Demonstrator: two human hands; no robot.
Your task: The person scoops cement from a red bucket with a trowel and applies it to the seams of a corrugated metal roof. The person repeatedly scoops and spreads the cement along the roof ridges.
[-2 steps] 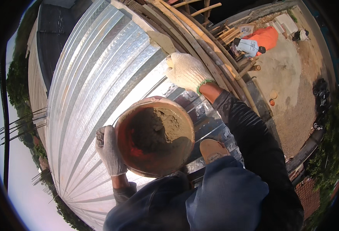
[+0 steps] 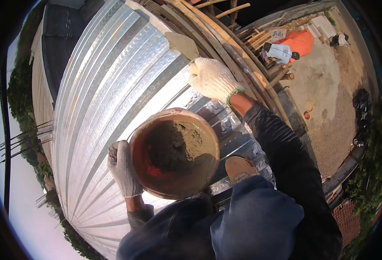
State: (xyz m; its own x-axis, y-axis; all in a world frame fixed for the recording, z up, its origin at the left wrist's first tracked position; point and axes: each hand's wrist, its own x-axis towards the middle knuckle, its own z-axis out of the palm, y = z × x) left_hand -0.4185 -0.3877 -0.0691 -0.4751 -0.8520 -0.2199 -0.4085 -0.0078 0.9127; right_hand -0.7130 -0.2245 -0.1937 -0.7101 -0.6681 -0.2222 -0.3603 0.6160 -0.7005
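A round bucket [image 2: 212, 169] with a reddish inside stands in front of my legs, partly filled with wet grey mortar [image 2: 186, 141]. My left hand [image 2: 125, 171], in a knitted white work glove, is closed at the bucket's left rim; its fingertips are partly hidden. Farther out, my right hand [image 2: 215, 80], gloved the same way, is closed round the handle of a trowel. The mortar-coated trowel blade [image 2: 181, 44] lies over the edge strip at the metal sheet's far right side. Most of the handle is hidden inside my fist.
Ribbed metal decking [image 2: 113, 78] spreads out to the left. Bamboo poles and planks [image 2: 225, 39] run along its right edge, with a drop to the ground [image 2: 325, 91] beyond. An orange sheet [image 2: 297, 42] lies down there. My shoe [image 2: 241, 169] rests on the decking. Bare rebar [image 2: 24, 141] sticks out at left.
My right hand has shifted very slightly to the right, and the trowel blade's tilt has changed a little. The left hand and bucket stay in place.
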